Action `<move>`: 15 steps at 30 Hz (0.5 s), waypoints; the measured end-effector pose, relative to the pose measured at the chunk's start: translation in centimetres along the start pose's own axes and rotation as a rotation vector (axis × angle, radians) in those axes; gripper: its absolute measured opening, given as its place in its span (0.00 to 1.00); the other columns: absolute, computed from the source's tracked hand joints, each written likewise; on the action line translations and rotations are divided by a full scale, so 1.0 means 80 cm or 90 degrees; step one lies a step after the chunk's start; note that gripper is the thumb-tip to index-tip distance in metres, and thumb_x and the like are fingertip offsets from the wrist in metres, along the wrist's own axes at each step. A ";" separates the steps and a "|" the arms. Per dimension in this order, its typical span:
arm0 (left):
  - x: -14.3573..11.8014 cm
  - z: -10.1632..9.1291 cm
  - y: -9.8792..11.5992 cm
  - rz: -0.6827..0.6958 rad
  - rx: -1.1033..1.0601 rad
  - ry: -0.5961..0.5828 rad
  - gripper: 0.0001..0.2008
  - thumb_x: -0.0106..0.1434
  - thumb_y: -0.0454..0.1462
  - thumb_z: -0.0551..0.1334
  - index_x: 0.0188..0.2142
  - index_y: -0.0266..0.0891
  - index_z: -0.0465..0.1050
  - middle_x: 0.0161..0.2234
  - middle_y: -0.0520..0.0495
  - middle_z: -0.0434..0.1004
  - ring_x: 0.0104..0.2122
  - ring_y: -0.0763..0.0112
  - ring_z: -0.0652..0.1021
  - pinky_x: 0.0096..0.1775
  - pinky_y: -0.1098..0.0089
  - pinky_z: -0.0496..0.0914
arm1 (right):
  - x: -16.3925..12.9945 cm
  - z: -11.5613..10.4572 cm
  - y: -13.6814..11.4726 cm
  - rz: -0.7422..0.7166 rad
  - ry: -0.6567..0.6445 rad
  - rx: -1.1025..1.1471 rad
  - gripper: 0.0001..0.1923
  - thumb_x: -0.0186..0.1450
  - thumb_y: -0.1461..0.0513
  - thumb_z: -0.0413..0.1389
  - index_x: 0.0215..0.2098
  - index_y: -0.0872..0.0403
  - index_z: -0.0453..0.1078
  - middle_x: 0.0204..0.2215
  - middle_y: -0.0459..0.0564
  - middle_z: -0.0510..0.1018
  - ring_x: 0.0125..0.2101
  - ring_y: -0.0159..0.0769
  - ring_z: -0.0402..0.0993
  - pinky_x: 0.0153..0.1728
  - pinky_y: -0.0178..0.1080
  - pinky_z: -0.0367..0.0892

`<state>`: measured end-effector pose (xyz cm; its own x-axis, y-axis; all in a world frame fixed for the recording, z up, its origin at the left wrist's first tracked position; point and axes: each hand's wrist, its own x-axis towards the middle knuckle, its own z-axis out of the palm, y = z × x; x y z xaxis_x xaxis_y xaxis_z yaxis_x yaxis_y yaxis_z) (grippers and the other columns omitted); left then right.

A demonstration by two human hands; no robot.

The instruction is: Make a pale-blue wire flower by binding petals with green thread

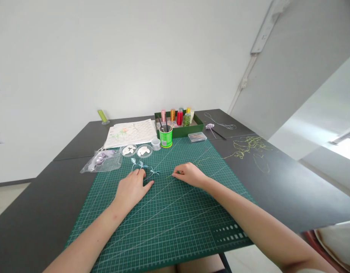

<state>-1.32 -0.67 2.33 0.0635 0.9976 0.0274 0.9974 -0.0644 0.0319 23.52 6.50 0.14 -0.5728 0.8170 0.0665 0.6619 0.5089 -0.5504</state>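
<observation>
My right hand [189, 174] is closed in a pinch on a thin yellow-green thread [212, 159], a short end of which sticks out past the fingertips. From there the thread trails to a loose tangle on the right of the table. My left hand [132, 187] rests on the green cutting mat [163, 227], thumb stretched out away from the fingers; its fingertips are partly hidden. Just beyond it lie small pale-blue wrapped leaf shapes [141, 164] on thin stems, and a further pale-blue piece [153, 171] sits between the hands.
A green box [180, 131] of thread spools stands at the back, behind a bright green can [166, 138] of tools. Round dishes [144, 151] with white pieces, a plastic bag [106, 161], paper sheets [131, 132] and a flat clear case [197, 137] lie around the mat's far edge.
</observation>
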 end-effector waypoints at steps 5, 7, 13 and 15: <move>0.001 0.002 -0.005 0.037 0.017 -0.017 0.10 0.73 0.38 0.54 0.38 0.40 0.73 0.39 0.45 0.79 0.42 0.61 0.79 0.36 0.67 0.69 | 0.000 0.000 0.004 -0.024 0.039 -0.047 0.07 0.66 0.60 0.62 0.32 0.53 0.76 0.28 0.46 0.76 0.31 0.33 0.71 0.37 0.36 0.61; 0.003 0.004 -0.008 0.054 0.021 -0.019 0.12 0.74 0.36 0.52 0.38 0.39 0.73 0.38 0.44 0.79 0.42 0.60 0.79 0.39 0.66 0.70 | 0.000 0.003 0.005 -0.051 0.085 -0.084 0.08 0.67 0.58 0.62 0.32 0.53 0.75 0.33 0.47 0.79 0.38 0.37 0.74 0.52 0.45 0.61; 0.004 0.008 -0.009 0.070 0.027 -0.046 0.14 0.75 0.35 0.49 0.40 0.36 0.73 0.41 0.40 0.79 0.42 0.59 0.78 0.42 0.64 0.71 | -0.003 0.011 0.002 -0.076 0.180 -0.105 0.11 0.73 0.57 0.54 0.36 0.52 0.75 0.45 0.50 0.81 0.51 0.43 0.73 0.66 0.63 0.42; 0.000 0.006 -0.007 0.056 0.034 -0.047 0.14 0.75 0.35 0.49 0.40 0.35 0.73 0.41 0.39 0.78 0.42 0.59 0.78 0.41 0.64 0.71 | -0.003 0.012 -0.001 -0.085 0.184 -0.105 0.11 0.73 0.58 0.54 0.37 0.52 0.76 0.46 0.51 0.81 0.51 0.43 0.73 0.66 0.64 0.42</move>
<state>-1.88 -0.63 1.84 0.1508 0.9875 -0.0452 0.9882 -0.1518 -0.0209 23.15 5.98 -0.61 -0.5145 0.7717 0.3738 0.6733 0.6335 -0.3812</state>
